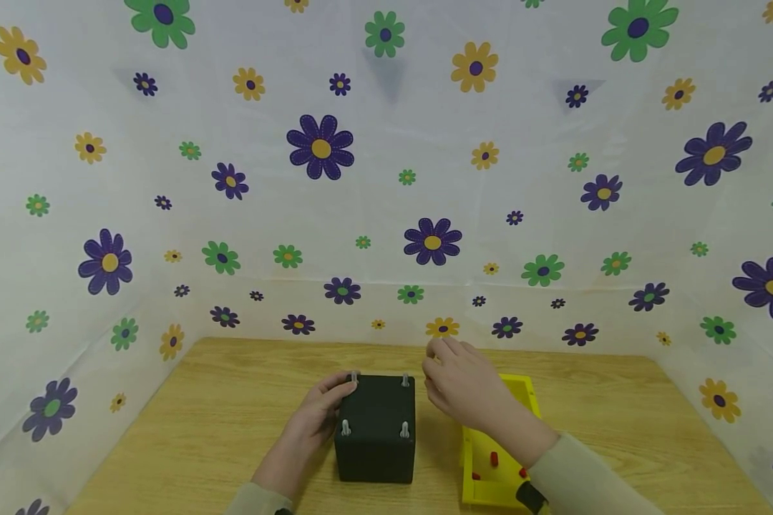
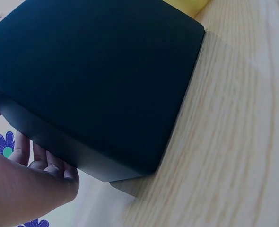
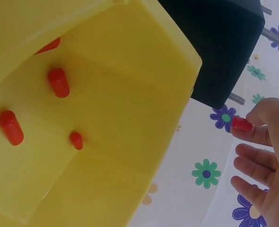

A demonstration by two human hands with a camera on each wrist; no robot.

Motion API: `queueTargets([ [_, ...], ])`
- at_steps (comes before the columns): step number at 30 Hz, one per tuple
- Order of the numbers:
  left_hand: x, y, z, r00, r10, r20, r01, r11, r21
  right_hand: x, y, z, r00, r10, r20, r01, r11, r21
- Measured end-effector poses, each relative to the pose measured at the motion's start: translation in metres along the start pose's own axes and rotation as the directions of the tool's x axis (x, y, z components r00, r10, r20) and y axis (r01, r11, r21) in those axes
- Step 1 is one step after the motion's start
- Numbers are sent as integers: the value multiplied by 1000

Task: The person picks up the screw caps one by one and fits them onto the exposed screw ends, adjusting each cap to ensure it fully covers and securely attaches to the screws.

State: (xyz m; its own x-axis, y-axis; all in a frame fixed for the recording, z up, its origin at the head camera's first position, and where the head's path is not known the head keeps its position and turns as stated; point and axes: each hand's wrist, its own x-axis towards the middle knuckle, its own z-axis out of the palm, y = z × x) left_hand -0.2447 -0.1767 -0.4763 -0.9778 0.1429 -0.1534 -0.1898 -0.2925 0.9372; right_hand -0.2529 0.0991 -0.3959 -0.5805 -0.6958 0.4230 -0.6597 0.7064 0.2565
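Observation:
A black box-shaped block (image 1: 376, 458) stands on the table with threaded metal bolts (image 1: 404, 430) rising from the corners of its top. My left hand (image 1: 315, 411) grips its left side, the thumb by the far left bolt; in the left wrist view its fingers bend around the block's far edge. To the right of the block and above the table, my right hand (image 1: 464, 383) pinches a small red cap (image 3: 242, 124) between thumb and index finger. In the right wrist view the cap is apart from the nearest bolt (image 3: 236, 98), and the other fingers are loosely bent.
A yellow tray (image 1: 497, 493) stands right of the block, partly under my right forearm. Several loose red caps (image 3: 58, 82) lie in it. The wooden table (image 1: 232, 400) ends at a white flower-printed sheet (image 1: 373, 207) at the back and sides.

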Motion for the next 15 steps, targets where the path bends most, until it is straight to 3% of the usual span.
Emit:
queueTargets([
  [15,1,-1,-1,1000,-11,8,11,1000,-13,10,-4,3,999,-5,-33,6,1000,17],
])
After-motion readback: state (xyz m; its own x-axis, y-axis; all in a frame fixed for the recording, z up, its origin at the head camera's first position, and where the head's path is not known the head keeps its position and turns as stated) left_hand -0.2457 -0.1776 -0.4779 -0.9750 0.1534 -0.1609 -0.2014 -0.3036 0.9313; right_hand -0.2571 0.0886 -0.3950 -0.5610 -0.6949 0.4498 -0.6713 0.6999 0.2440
